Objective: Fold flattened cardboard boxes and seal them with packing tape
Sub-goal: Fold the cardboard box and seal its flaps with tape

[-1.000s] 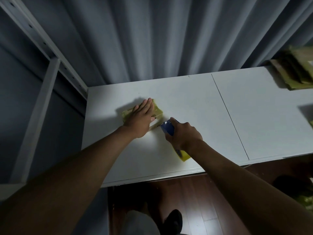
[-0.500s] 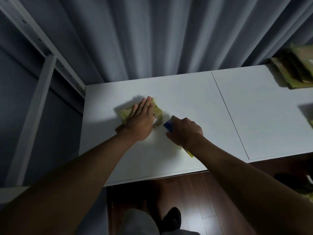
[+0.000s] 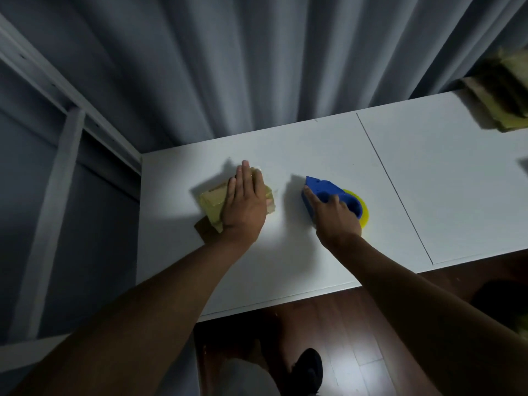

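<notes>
A small folded cardboard box (image 3: 211,202) sits on the white table (image 3: 285,252), left of centre. My left hand (image 3: 244,200) lies flat on its top with straight fingers, covering most of it. To the right, my right hand (image 3: 333,217) grips a blue tape dispenser (image 3: 323,190) with a yellow tape roll (image 3: 361,208) at its rear. The dispenser rests on the table, apart from the box.
A stack of flattened cardboard (image 3: 503,101) lies at the table's far right corner. Grey curtains (image 3: 257,67) hang behind the table. A white metal frame (image 3: 57,155) stands at the left. Below the table's near edge are a wooden floor and my shoe (image 3: 307,367).
My right hand has drawn the tape dispenser away from the box, to the right. My left hand stays flat on the box.
</notes>
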